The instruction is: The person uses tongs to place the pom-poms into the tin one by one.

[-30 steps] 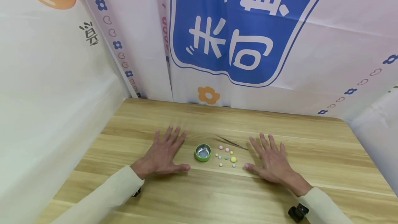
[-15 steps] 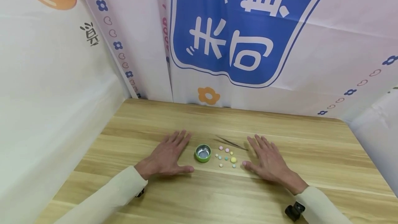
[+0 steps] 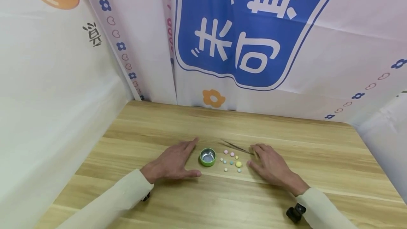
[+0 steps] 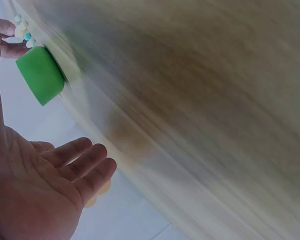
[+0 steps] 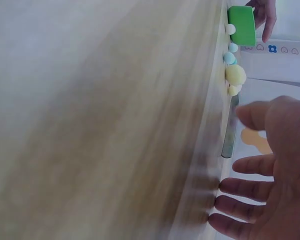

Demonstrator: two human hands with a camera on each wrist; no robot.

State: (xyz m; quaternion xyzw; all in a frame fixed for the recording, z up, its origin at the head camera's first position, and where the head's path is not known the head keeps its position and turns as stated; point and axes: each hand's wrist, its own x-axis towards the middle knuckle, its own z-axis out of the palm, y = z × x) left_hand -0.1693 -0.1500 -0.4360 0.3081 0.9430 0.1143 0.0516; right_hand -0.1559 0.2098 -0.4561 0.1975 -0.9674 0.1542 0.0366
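Tweezers (image 5: 230,131) lay beside our right fingers (image 5: 246,190), long axis slanting away leftward; right hand (image 3: 271,165) nearer, left hand (image 3: 171,162) farther; we pinched nothing, fingers loosely parted.

Your right hand (image 5: 285,185) had its fingers apart, the thumb near a thin grey strip (image 5: 229,140) on the wooden tabletop (image 5: 115,125) — whether they touched could not be told. Past the strip lay a large yellow ball (image 5: 235,75), smaller blue and white balls (image 5: 229,58), then a green cup (image 5: 242,26) — with part of your left hand (image 5: 268,15) just beyond.
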